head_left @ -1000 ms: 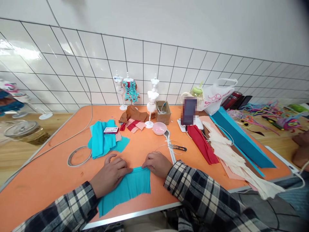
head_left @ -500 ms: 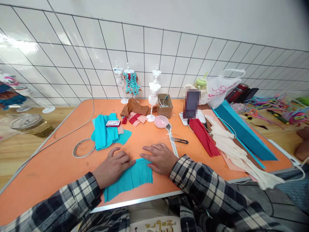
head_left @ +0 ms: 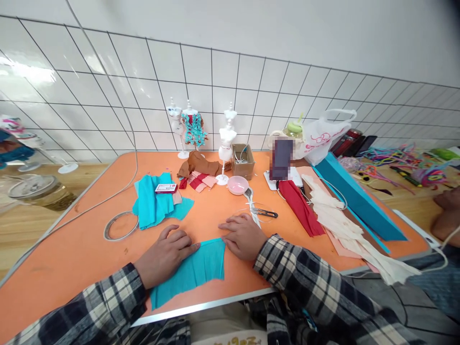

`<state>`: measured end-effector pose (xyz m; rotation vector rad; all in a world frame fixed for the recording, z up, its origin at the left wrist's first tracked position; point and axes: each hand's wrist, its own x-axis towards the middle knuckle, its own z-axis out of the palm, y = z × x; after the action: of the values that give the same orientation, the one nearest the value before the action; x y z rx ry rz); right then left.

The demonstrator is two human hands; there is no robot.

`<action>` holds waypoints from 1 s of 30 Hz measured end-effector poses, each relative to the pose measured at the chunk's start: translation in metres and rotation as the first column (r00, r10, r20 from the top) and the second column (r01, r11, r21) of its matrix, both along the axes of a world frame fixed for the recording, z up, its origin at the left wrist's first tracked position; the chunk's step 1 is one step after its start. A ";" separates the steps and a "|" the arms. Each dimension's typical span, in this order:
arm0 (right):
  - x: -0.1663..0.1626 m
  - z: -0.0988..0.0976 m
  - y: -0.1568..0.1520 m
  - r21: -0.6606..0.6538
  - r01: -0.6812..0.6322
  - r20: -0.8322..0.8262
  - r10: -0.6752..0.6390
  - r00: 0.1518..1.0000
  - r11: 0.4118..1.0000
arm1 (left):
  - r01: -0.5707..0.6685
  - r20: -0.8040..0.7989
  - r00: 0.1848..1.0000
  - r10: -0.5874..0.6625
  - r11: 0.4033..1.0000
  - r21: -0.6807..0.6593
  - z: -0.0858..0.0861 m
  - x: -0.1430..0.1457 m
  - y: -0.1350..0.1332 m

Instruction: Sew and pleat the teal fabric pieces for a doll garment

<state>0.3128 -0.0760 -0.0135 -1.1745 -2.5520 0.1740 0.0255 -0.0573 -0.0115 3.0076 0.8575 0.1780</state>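
A turquoise piece of cloth (head_left: 194,273) lies flat near the front edge of the orange table (head_left: 72,249). My left hand (head_left: 166,254) rests on its upper left corner, fingers stretched out flat. My right hand (head_left: 242,235) lies at the cloth's upper right corner, fingers flat and together on the table. Neither hand grips anything. Small snips (head_left: 264,212) and a white fork-like tool (head_left: 251,203) lie just beyond my right hand.
Further back are a turquoise cloth pile (head_left: 156,203) with a small card, a metal ring (head_left: 118,226), small white mannequins (head_left: 225,143), a pink bowl (head_left: 237,185), a cardboard box (head_left: 243,162), red cloth (head_left: 300,207), cream cloth (head_left: 345,225) and a blue board (head_left: 359,199). Another person's hand (head_left: 445,211) is at right.
The camera has shifted slightly. My right hand has drawn back a little to the cloth's upper right corner. The cloth and my left hand stay where they were.
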 end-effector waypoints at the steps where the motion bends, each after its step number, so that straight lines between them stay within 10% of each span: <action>1: -0.007 0.004 0.002 0.004 0.019 -0.007 -0.019 1.000 1.000 | -0.009 -0.004 1.000 0.009 1.000 -0.006 0.001 0.002 0.000; 8: -0.056 0.007 0.006 -0.032 0.011 0.071 -0.009 0.997 0.999 | -0.125 0.077 0.989 0.127 0.992 -0.030 0.002 0.023 -0.002; 30: -0.072 0.002 0.015 -0.084 0.020 0.116 -0.010 0.993 0.996 | -0.296 0.107 0.940 0.324 0.930 -0.217 0.005 0.007 0.004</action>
<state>0.2407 -0.0613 -0.0114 -1.2702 -2.6587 0.2186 0.0329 -0.0528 -0.0069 2.6240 1.2501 0.2856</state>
